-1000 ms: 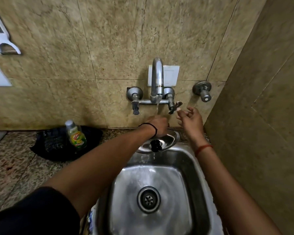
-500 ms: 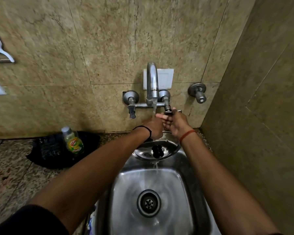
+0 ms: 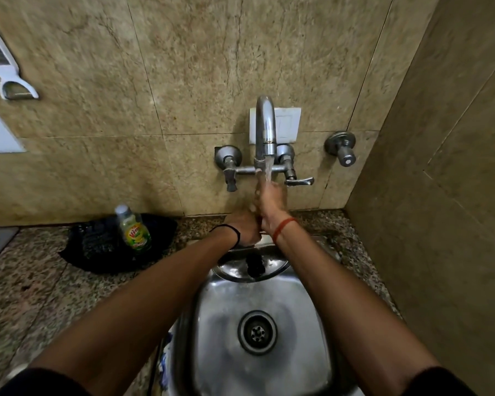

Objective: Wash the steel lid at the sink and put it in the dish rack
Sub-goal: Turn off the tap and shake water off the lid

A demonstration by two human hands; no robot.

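1. Steel is what the left hand [image 3: 245, 228] grips: it is curled around the far edge of the steel lid [image 3: 235, 267], with a black band on its wrist.
2. Just beside it, touching it, the right hand [image 3: 272, 205] is raised with fingers extended into the running water under the tap [image 3: 265, 130]; it is blurred, and I cannot tell whether it grips anything. An orange thread circles its wrist.
3. That lid lies tilted over the back rim of the sink [image 3: 257, 332], directly below the tap, its black knob [image 3: 255, 264] facing up.
4. Below the lid, the sink basin is wet, with its round drain [image 3: 257, 332] in the middle.
5. Left of the tap, on the speckled table [image 3: 35, 295], a green dish-soap bottle [image 3: 133, 228] stands upright against a black cloth [image 3: 97, 247].
6. Far left of the tap, a white peeler [image 3: 5, 67] hangs on the tiled wall.
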